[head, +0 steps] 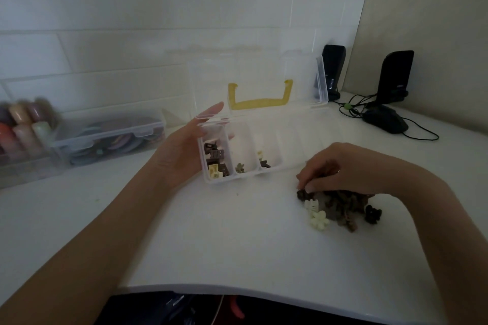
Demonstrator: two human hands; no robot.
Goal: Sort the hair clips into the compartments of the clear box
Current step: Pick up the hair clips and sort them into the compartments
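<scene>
The white tabletop (237,240) fills the lower frame. At centre sits the clear box (266,145), lid up, with clips in its three leftmost compartments. The left hand (184,148) rests against the box's left end, fingers mostly straight. At right of centre, the right hand (332,171) curls its fingers onto the pile of hair clips (340,206); whether it pinches one is unclear.
</scene>
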